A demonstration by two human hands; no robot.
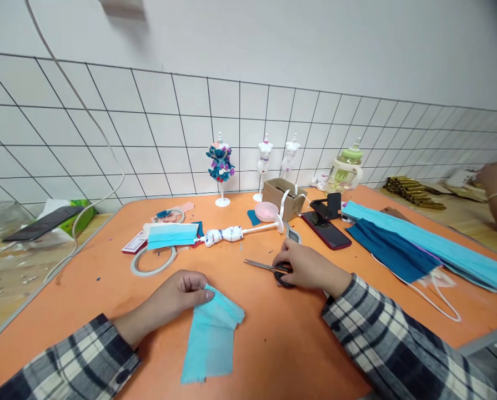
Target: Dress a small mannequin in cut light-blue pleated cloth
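Observation:
My left hand (181,294) pinches the top corner of a light blue piece of pleated fabric (210,350), which hangs down over the orange table. My right hand (302,264) has its fingers around the black handles of a pair of scissors (260,265), low over the table. The blades point left and seem nearly closed. Beyond my hands, a small white dress form (224,235) with blue patterns lies on its side. Left of it is a folded light blue piece of mask fabric (173,236), and a roll of tape (136,266) lies just in front.
Several small dress forms stand at the back, one covered in blue and purple flowers (221,164). Near them are a cardboard box (287,200), a pink bowl (267,212), a phone (331,233) and a bottle (346,169). Blue masks (392,250) lie right. Another person's hand (496,180) shows far right.

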